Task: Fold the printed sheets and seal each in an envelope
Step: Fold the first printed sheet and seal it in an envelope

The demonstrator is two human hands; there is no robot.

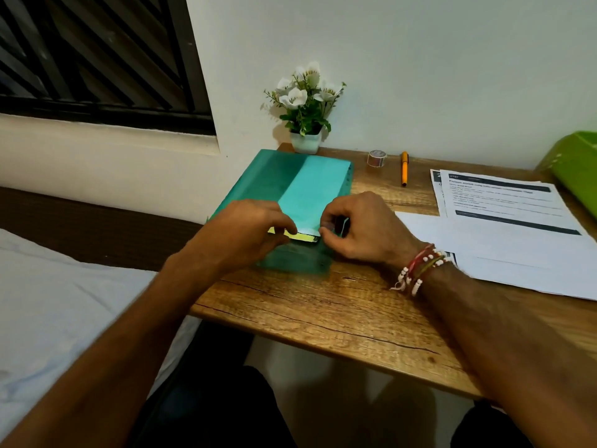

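Where the teal plastic folder (271, 176) lies on the grainy wooden tabletop (323, 305), a long pale envelope (307, 192) runs along it, tinted green; whether it sits inside or on top is unclear. Both hands meet at its near end, by a thin yellow strip (300, 237). The left hand (255, 224) grips that end with bent fingers, and the right hand (358, 227), beaded bracelets (416, 270) at its wrist, pinches the corner. The printed sheets (504, 202) lie fanned to the right, flat and white with dark header bars; their text is too blurred to read. An orange pen (404, 168) lies beside a small tape roll (377, 157).
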